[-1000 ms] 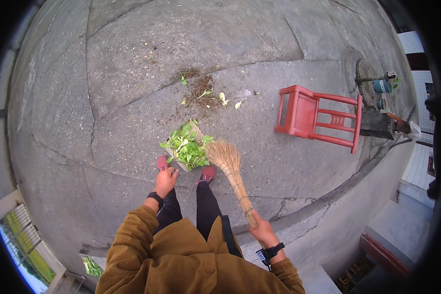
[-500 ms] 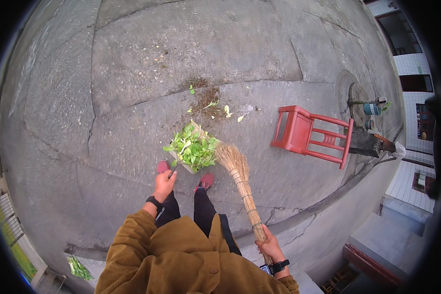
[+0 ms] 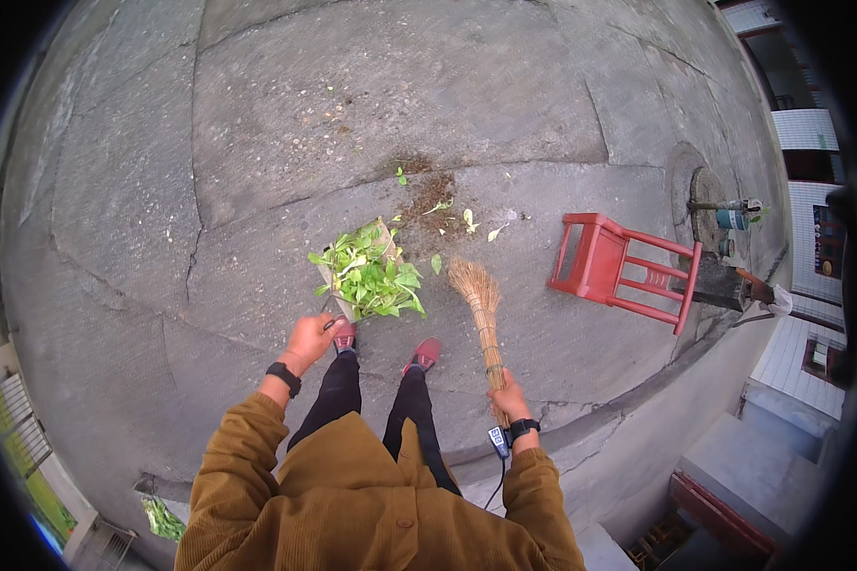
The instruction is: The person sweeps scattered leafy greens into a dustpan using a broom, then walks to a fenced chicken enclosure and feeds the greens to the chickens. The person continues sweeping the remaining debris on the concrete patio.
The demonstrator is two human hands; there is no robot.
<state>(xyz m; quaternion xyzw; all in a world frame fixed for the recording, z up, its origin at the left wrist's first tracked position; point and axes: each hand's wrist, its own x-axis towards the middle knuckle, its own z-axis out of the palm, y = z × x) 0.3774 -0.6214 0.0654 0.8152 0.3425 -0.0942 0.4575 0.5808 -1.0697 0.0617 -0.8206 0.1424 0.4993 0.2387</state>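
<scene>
My left hand (image 3: 310,338) is closed on the thin dark handle (image 3: 329,324) of a dustpan (image 3: 387,234) heaped with green leafy vegetables (image 3: 371,281), in front of my shoes. My right hand (image 3: 507,400) grips a straw broom (image 3: 484,324); its bristles are just right of the dustpan, apart from it. A loose leaf (image 3: 436,264) lies between them. Beyond are dark soil crumbs (image 3: 421,196) and scattered pale leaves (image 3: 469,221) on the concrete.
A red wooden chair (image 3: 581,257) is on the right. Farther right are blue pots (image 3: 731,219), a dark block (image 3: 716,283) and a tiled building (image 3: 807,133). More greens (image 3: 162,519) lie at lower left. Concrete steps (image 3: 733,476) are at lower right.
The broom has pulled away from the dustpan to the right and stands more upright, with a loose leaf now showing in the gap. My left hand and the dustpan have shifted slightly left.
</scene>
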